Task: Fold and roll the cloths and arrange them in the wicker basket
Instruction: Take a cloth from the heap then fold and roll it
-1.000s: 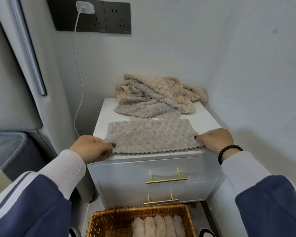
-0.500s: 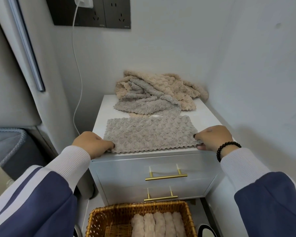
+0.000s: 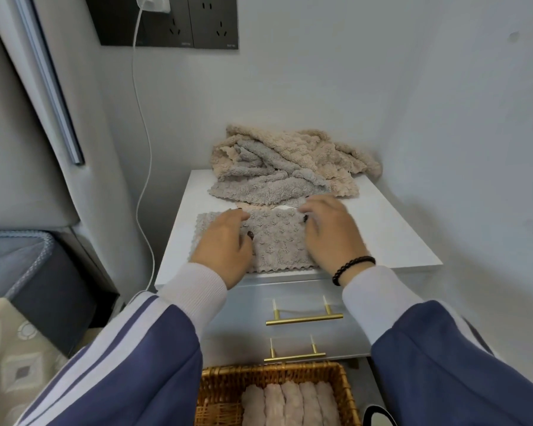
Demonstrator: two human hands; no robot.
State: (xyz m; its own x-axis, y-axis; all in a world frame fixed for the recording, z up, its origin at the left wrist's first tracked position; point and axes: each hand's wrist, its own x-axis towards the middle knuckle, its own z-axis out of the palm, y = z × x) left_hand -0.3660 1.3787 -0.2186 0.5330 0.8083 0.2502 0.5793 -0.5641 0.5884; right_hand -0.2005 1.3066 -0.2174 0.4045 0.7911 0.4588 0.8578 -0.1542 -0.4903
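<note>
A grey textured cloth [image 3: 276, 241] lies on the front of the white nightstand top [image 3: 391, 238]. My left hand [image 3: 225, 244] rests palm down on its left-middle part, and the cloth's left end shows beside it. My right hand [image 3: 326, 229] covers the cloth's right part, thumb and fingers on the right end, which is turned in toward the middle. Its fingertips are blurred. A loose heap of beige and grey cloths [image 3: 290, 167] sits at the back of the top. The wicker basket [image 3: 216, 395] stands on the floor below, holding several rolled cloths [image 3: 290, 404] side by side.
The nightstand has two drawers with gold handles [image 3: 303, 318]. Walls close in behind and to the right. A white charger cable [image 3: 145, 167] hangs from a dark socket panel [image 3: 170, 23]. A grey bed edge [image 3: 28, 265] is on the left.
Both hands have left the cloth's outer ends and moved inward onto it. The right end has come toward the middle, so the cloth looks shorter. The view has tilted down slightly.
</note>
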